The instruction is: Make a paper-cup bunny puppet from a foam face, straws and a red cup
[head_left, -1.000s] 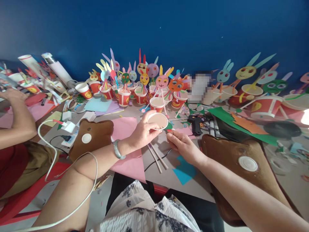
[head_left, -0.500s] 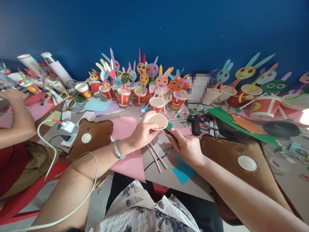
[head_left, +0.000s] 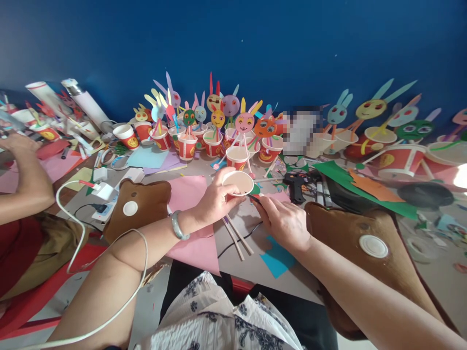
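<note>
My left hand (head_left: 219,199) is closed round a paper cup (head_left: 238,183), thumb at the rim, with the pale open mouth tilted towards me. Closed fingers of my right hand (head_left: 286,221) grip a slim black tool (head_left: 253,198); its tip is at the cup's near right rim. Most of that tool is hidden in the hand, so its exact kind does not show. Below the cup, pale paper sticks (head_left: 235,238) lie on the table. Just behind it stands a red paper cup (head_left: 237,158) bearing a pink rabbit-faced paper figure (head_left: 244,122).
Several more red cups with paper figures line the blue wall. A black glue gun (head_left: 297,187) lies right of my hands. Brown plush pads (head_left: 136,209) flank me, and a white cable (head_left: 146,262) crosses my left forearm. At far left is another person's arm (head_left: 31,170).
My right hand has shifted slightly to the right and turned, and less of the black tool shows. My left hand and the cup stay nearly still.
</note>
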A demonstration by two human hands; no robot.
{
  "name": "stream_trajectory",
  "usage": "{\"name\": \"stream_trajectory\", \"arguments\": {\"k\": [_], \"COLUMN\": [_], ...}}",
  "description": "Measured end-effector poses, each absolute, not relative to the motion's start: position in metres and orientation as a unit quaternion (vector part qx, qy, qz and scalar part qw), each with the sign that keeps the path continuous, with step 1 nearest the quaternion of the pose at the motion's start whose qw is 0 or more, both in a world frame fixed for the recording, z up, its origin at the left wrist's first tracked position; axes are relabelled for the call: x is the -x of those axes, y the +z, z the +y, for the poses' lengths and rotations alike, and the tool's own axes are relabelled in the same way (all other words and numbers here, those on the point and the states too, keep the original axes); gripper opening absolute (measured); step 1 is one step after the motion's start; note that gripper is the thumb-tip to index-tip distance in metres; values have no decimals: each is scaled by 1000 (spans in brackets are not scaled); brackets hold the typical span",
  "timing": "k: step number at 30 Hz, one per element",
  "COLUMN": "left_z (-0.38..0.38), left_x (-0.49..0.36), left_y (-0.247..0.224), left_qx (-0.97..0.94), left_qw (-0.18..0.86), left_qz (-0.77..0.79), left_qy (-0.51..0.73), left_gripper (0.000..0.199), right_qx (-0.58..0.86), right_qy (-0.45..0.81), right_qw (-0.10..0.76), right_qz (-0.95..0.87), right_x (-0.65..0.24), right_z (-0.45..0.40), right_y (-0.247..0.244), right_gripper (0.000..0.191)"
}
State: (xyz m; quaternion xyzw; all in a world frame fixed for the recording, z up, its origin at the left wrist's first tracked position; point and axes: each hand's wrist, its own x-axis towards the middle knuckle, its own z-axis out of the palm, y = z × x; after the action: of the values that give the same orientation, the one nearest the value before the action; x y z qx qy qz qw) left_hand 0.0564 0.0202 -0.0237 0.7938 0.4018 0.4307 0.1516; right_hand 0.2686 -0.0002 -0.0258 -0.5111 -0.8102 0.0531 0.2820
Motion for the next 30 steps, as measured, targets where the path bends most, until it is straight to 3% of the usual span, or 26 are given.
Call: {"name": "stream_trajectory", "arguments": {"k": [2,5,7,9,13,15,21,27,30], "left_z": [20,21,21,21,22,23,28,31,29], "left_x": [-56,-56,-55,-55,-55,-55,-50,-48,-50], "left_y": [-24,-25,-25,-24,-24,-24,-20,-12,-9], "left_qx": [-793,-792,-792,-794,-798,-795,-762,-637,-598], "left_qw": [151,146,137,127,131,134,190,444,512], "left_qz": [403,400,400,401,391,386,422,411,402], "left_qy": [432,437,440,440,440,449,453,478,467], "left_gripper": [17,16,16,17,17,19,22,34,38], "right_qx": [507,477,458,469,514,514,498,474,468], "right_qy": [136,383,481,440,147,81,209,223,221], "right_qw": [301,311,298,304,307,296,334,391,392], "right_qz": [-796,-727,-685,-703,-787,-801,-773,-757,-761], "right_x": [-267,-263,-261,-262,-267,-268,-265,-264,-264], "right_z": [0,2,3,3,2,1,-3,-3,-3], "right_y": [-24,-21,-20,-22,-29,-31,-27,-23,-24], "right_gripper": [34,39,42,40,30,31,27,24,23]}}
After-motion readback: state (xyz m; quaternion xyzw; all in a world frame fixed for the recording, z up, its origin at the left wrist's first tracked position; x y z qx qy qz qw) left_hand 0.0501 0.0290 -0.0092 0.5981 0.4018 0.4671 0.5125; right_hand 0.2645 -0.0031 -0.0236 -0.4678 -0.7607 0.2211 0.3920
